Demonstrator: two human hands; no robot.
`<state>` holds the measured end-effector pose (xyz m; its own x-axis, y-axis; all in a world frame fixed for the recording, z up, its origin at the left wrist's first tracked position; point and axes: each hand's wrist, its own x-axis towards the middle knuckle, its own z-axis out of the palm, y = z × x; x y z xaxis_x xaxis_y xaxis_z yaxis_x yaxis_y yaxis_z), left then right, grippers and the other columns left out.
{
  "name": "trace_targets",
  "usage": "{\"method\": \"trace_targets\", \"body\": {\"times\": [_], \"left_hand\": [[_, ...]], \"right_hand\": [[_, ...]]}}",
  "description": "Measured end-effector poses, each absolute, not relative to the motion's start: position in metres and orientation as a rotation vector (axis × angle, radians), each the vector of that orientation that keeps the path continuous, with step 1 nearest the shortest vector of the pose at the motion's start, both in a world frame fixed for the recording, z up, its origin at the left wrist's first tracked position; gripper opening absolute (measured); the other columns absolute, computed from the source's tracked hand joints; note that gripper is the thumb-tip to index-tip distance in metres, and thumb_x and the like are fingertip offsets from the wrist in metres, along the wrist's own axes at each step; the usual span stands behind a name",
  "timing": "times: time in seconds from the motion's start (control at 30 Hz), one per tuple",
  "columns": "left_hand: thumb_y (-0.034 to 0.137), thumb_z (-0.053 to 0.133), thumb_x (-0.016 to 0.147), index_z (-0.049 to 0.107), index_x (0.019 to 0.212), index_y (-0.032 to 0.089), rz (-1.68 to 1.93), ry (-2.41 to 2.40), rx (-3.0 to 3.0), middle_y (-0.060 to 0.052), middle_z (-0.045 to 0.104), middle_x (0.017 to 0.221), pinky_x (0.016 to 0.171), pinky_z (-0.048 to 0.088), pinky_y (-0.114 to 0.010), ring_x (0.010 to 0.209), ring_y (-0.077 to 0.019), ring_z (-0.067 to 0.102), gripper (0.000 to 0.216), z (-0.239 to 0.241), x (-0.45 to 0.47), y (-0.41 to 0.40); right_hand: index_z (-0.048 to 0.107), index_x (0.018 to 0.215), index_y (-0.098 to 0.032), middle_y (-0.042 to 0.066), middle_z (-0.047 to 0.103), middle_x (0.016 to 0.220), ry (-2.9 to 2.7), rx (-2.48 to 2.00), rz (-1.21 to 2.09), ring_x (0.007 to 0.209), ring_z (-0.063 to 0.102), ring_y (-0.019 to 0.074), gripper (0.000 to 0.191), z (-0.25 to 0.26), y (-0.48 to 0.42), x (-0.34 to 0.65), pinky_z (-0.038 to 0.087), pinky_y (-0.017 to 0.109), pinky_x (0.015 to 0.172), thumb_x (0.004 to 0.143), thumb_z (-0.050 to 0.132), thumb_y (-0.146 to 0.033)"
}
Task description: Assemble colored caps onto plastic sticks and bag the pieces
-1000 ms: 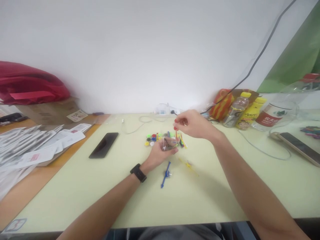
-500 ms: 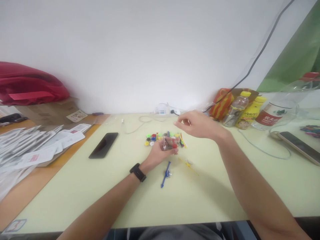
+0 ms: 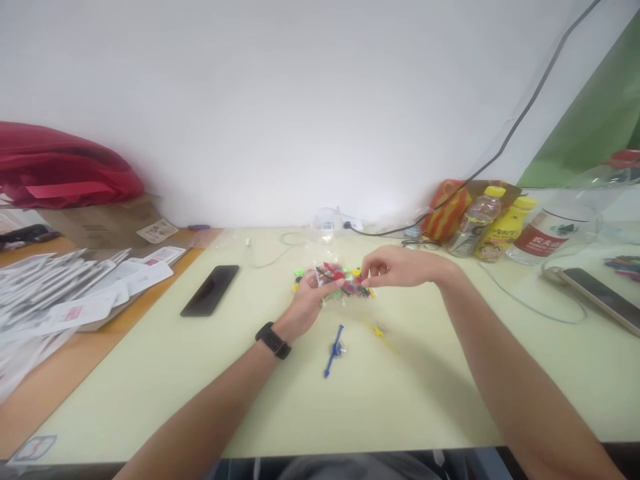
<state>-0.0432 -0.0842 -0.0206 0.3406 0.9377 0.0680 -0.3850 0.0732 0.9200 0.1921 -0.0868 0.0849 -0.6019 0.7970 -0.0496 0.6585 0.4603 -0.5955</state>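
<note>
My left hand [image 3: 306,301], with a black watch at the wrist, pinches one end of a small clear bag of coloured plastic pieces [image 3: 341,277]. My right hand [image 3: 395,267] pinches the bag's other end, so both hands hold it just above the pale yellow table [image 3: 400,393]. Small coloured caps [image 3: 299,272] lie on the table behind the bag. Nearer to me lie a blue stick piece [image 3: 334,349] and a yellow stick piece [image 3: 380,331].
A black phone [image 3: 209,290] lies left of my hands. White packets [image 3: 65,293] are piled at the far left under a red bag [image 3: 60,167]. Bottles [image 3: 483,223] and a jar [image 3: 553,230] stand at the right, with another phone [image 3: 595,293] and cables [image 3: 525,300].
My right hand came down from above and took hold of the bag's right end. My left hand lifted the bag slightly and turned to pinch it.
</note>
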Motion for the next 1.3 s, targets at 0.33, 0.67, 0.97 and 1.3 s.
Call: {"method": "trace_targets", "body": {"times": [0.33,0.67,0.97,1.3], "left_hand": [[0.025,0.094,0.069,0.07,0.118,0.016,1.093,0.706,1.0,-0.011,0.076,0.115,0.094,0.053,-0.038,0.099,-0.0239,0.073,0.055,-0.022,-0.04,-0.086],[0.026,0.091,0.073,0.07,0.116,0.015,0.979,0.63,1.242,-0.009,0.078,0.101,0.09,0.055,-0.036,0.092,-0.0232,0.074,0.049,-0.028,-0.041,-0.086],[0.028,0.093,0.069,0.072,0.114,0.016,0.965,0.671,1.307,-0.008,0.079,0.102,0.091,0.054,-0.036,0.091,-0.0223,0.074,0.051,-0.024,-0.039,-0.088],[0.03,0.088,0.077,0.074,0.115,0.017,0.925,0.65,1.433,-0.01,0.078,0.105,0.091,0.055,-0.036,0.098,-0.0254,0.073,0.042,-0.023,-0.039,-0.09]], "right_hand": [[0.067,0.082,-0.018,0.0,0.063,0.072,-2.293,-1.148,1.061,0.064,0.051,0.014,0.023,0.042,-0.105,0.193,0.04,0.027,0.059,0.091,0.061,-0.038],[0.073,0.095,-0.018,0.005,0.073,0.083,-1.984,-1.154,0.956,0.073,0.063,0.0183,0.041,0.033,-0.109,0.182,0.048,0.03,0.065,0.093,0.061,-0.057],[0.074,0.094,-0.018,0.005,0.072,0.079,-1.895,-1.171,0.957,0.069,0.063,0.0183,0.043,0.027,-0.108,0.181,0.049,0.029,0.06,0.087,0.067,-0.06],[0.072,0.09,-0.017,0.005,0.071,0.081,-1.833,-1.152,0.935,0.069,0.059,0.0172,0.031,0.02,-0.103,0.184,0.047,0.03,0.063,0.089,0.068,-0.048]]}}
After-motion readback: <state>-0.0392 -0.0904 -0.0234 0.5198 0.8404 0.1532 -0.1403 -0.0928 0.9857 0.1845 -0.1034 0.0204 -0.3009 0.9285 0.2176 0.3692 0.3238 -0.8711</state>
